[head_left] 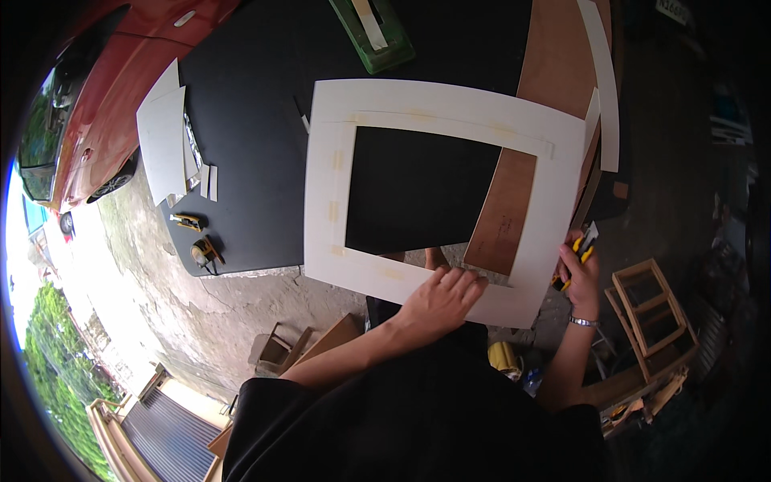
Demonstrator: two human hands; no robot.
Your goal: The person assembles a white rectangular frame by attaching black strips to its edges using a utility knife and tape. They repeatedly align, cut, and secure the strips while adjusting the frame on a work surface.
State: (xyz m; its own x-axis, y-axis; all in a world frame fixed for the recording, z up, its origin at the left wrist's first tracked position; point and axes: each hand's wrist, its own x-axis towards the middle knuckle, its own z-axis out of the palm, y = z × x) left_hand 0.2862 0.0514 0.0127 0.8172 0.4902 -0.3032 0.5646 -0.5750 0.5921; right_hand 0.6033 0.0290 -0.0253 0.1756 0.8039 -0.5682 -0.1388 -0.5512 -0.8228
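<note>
Hands at work on a white mat (pixel 434 104), the person bends over a black bench (pixel 249 48), where the big rectangular mat sits at the centre, its lower band jutting past the near edge. The left hand (pixel 444 302) curls its fingers over that lower band, its grip closed on the card by the opening. The right hand (pixel 584 283), a silver watch (pixel 584 321) at its wrist, clasps a yellow-and-black cutter (pixel 589 245) just beside the mat's right edge. Yellowish patches dot the card, and thin lines run along its upper border. Through the opening show black benchtop and part of a brown board (pixel 506 209), which reaches up the bench's right side. A long white strip (pixel 608 104) lies along that side. Beyond the mat's top edge stands a green tray (pixel 393 55) with a narrow pale piece across it. At the bench's left end, white sheets (pixel 163 140) overlap near two short strips (pixel 209 181), a second yellow-and-black cutter and a tape measure (pixel 205 253). A red car (pixel 120 104) is parked at upper left; a wooden frame (pixel 652 312) stands at lower right.
</note>
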